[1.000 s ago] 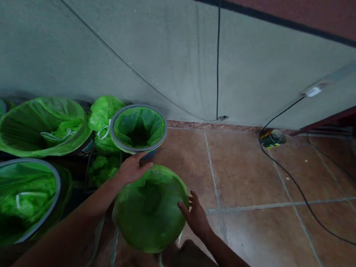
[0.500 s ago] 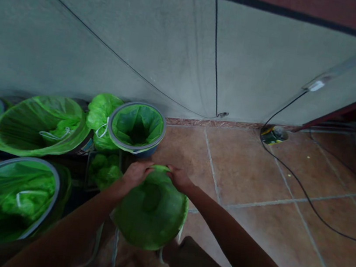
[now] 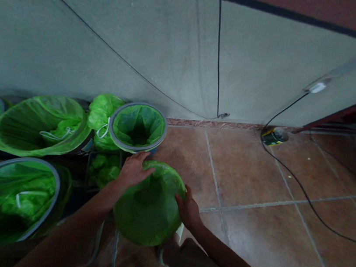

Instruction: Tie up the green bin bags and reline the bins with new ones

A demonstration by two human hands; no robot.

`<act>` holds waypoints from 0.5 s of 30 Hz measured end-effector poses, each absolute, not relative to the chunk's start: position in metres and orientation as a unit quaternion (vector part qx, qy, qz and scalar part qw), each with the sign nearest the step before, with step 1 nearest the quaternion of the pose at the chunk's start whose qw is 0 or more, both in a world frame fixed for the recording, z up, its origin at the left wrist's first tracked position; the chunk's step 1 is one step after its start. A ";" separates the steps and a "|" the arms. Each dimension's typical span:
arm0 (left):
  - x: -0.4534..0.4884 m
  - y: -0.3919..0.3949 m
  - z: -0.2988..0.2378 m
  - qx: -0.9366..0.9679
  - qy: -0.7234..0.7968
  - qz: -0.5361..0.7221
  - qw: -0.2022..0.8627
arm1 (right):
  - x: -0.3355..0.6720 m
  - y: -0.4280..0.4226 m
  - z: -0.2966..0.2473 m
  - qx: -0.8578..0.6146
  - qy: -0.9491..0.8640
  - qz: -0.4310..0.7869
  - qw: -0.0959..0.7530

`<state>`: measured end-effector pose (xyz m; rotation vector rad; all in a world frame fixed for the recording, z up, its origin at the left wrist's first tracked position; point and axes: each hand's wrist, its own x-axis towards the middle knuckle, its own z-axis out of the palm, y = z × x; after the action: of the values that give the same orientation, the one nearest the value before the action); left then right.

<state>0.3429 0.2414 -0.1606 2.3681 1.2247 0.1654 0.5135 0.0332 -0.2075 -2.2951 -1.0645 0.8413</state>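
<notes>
In front of me stands a round bin lined with a green plastic bag (image 3: 149,207). My left hand (image 3: 133,170) rests on the far left of its rim, fingers bent over the bag's edge. Against the right side of the rim presses my right hand (image 3: 188,208), its fingers curled on the plastic. Just beyond stands a grey-rimmed bin with a green liner (image 3: 138,127), close to my left hand.
More green-lined bins stand at the left: a wide one (image 3: 38,125) and a grey-rimmed one (image 3: 6,198). Tied green bags (image 3: 100,116) lie between them. Black cables (image 3: 293,183) cross the brown tiled floor on the right. A grey wall (image 3: 176,49) runs behind.
My right hand has slid from the far edge of the rim, beside the left hand, round to its right side. The left hand has stayed on the far left rim.
</notes>
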 end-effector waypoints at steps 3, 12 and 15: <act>0.342 0.250 -0.161 0.834 0.487 0.085 0.246 | 0.528 0.038 -0.194 -0.845 -0.412 0.239 0.243; 0.362 0.250 -0.184 0.859 0.413 -0.029 0.301 | 0.540 0.156 -0.184 -0.741 -0.561 0.331 0.165; 0.346 0.248 -0.193 0.868 0.378 0.006 0.320 | 0.534 0.149 -0.193 -0.695 -0.608 0.352 0.151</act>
<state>0.3458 0.2480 -0.1929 2.2819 0.9941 0.0153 0.5337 0.1491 -0.1934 -1.9970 -1.7465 1.0117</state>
